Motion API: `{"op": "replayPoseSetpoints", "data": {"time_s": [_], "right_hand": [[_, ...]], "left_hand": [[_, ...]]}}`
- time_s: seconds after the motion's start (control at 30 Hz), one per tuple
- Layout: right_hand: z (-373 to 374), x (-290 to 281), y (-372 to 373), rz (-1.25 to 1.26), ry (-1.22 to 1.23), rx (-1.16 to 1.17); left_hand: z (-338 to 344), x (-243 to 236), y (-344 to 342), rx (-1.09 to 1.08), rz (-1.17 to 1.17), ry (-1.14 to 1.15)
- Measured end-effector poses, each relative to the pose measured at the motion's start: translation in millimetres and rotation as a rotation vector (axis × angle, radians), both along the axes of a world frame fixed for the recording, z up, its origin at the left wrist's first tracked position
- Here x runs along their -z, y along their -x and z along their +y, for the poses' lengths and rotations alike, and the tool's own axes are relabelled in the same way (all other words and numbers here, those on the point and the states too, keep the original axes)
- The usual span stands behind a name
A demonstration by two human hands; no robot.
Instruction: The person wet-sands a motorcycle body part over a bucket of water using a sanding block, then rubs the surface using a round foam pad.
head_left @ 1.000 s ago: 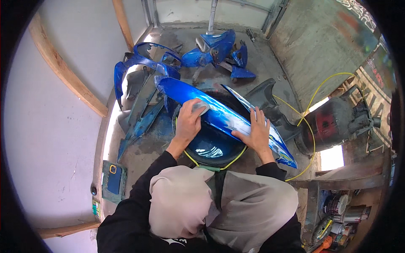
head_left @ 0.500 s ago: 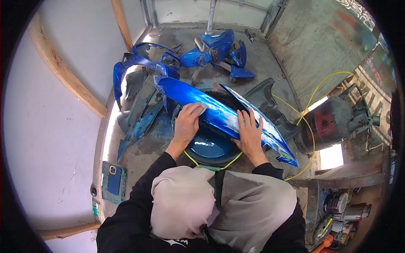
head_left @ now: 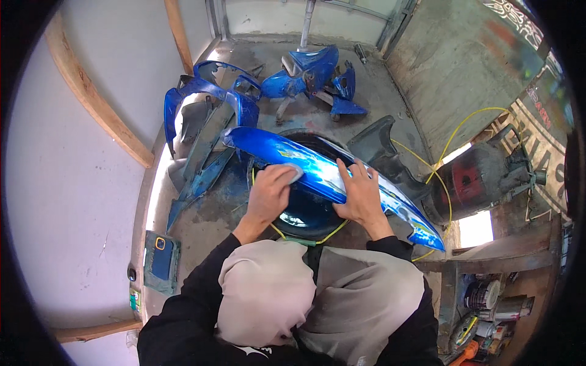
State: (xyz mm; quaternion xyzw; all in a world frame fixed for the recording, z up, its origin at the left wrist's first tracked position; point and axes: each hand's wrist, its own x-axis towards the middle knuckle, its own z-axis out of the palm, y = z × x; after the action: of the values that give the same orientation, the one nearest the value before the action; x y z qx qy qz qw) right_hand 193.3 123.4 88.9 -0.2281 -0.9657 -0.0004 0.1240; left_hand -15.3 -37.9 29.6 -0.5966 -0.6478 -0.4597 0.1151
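The left hand pinches a pale pad (mostly hidden, its kind unclear) against the blue panel; farther right, the right hand grips that panel.

Workshop, blue panels on concrete floor, dark tank, yellow hose, shelved cans

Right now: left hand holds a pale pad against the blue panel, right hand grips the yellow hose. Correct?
No: the head view shows the right hand on the blue panel too. The left hand does hold a pale pad against it.
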Motion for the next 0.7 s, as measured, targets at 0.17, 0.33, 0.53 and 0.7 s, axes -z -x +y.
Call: {"op": "replayPoseSetpoints", "data": {"time_s": [0.17,0.33,0.53,0.7], "right_hand": [[-4.1,-1.4,0.3,0.025,-0.038,-0.014],[-3.4,1.7,1.2,0.005,-0.059,-0.002],[-1.5,0.1,1.0,0.005,-0.048,-0.009],[0.0,3.3,0.4,-0.005,-0.030,-0.007]], "left_hand": [[-11.1,-6.7,23.0,-0.241,0.053,-0.025],[6.7,6.4,-2.8,-0.003,0.043,0.000],[8.0,-3.5,7.0,-0.036,0.189,0.040],[13.7,7.0,-17.4,-0.014,0.149,-0.002]]}}
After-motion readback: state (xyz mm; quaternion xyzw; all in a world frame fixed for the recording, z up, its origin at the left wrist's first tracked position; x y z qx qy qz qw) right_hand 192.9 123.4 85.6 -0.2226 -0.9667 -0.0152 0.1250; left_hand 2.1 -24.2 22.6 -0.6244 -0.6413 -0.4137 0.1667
